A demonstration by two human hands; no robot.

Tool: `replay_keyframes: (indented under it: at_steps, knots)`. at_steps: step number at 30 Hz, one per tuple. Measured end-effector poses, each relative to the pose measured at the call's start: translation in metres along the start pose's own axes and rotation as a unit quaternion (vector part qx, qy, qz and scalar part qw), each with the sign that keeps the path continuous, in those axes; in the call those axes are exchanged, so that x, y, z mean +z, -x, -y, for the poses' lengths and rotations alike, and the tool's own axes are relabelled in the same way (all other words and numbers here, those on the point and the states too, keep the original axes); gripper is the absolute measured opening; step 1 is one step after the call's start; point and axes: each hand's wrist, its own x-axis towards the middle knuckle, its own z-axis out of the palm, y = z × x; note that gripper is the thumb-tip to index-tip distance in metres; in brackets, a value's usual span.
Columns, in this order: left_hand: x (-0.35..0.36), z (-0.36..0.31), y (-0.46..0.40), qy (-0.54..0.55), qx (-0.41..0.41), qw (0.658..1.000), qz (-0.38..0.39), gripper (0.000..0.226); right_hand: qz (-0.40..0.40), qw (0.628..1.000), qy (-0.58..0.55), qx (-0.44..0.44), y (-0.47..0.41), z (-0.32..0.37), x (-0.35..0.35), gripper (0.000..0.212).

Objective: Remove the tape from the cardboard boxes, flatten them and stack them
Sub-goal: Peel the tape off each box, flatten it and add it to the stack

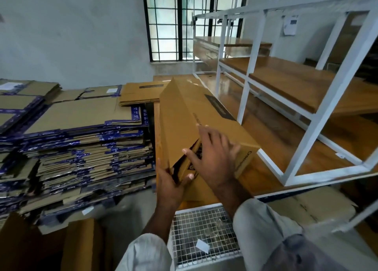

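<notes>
The near end of the cardboard box (196, 123) is pinched by the left hand (170, 186); the right hand (214, 158) is spread flat on it. Even pressure should be kept while it is flattened.

the right hand (212, 158) covers the near end of the cardboard box (184, 115), so its dark label there can't be read. the flattened stack (81, 139) runs off the left edge. print on the box side is blurred.

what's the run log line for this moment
stage: flattening | left hand: grips near end of cardboard box | right hand: open, pressing box | flattened stack: left
</notes>
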Motion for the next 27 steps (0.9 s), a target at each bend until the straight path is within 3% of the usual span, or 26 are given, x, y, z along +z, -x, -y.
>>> replay_keyframes:
  at_steps: [3,6,7,10,12,15,17,19,22,23,27]
  knots:
    - [-0.007,0.011,0.002,-0.042,-0.031,0.999,0.013,0.115,0.007,0.999,0.021,-0.043,0.008,0.018,0.006,0.075]
    - [-0.004,0.023,0.005,-0.055,-0.052,0.997,0.021,0.07,0.052,0.995,0.027,-0.082,0.025,0.031,0.018,0.077]
    - [-0.001,0.025,0.006,-0.036,-0.062,0.997,0.024,0.065,0.068,0.994,0.027,-0.086,0.03,0.032,0.021,0.079]
    - [0.009,0.023,0.011,-0.003,-0.07,0.997,0.02,0.068,0.09,0.992,-0.014,-0.093,0.031,0.018,0.022,0.081]
    - [0.014,0.022,0.01,-0.041,-0.055,0.998,0.012,0.077,0.086,0.99,-0.074,-0.087,0.025,0.001,0.012,0.074]
    - [0.017,0.019,0.009,-0.037,-0.074,0.997,0.001,0.089,-0.003,0.986,-0.147,0.077,0.018,-0.044,-0.002,0.071]
    - [0.021,0.015,0.011,-0.011,-0.081,0.997,-0.004,0.091,0.009,0.955,-0.203,0.214,0.013,-0.09,0.008,0.083]
    - [0.028,0.016,0.013,0.0,-0.084,0.996,-0.01,0.091,0.101,0.904,-0.316,0.269,0.014,-0.127,0.018,0.089]
    - [0.041,0.018,0.013,0.008,-0.088,0.996,-0.025,0.091,0.245,0.803,-0.463,0.286,0.018,-0.152,0.02,0.063]
    - [0.045,0.016,0.013,0.014,-0.092,0.995,-0.029,0.09,0.27,0.785,-0.483,0.278,0.021,-0.158,0.021,0.058]
    - [0.058,0.01,0.016,0.092,-0.08,0.992,-0.031,0.079,0.27,0.785,-0.507,0.231,0.029,-0.169,0.024,0.063]
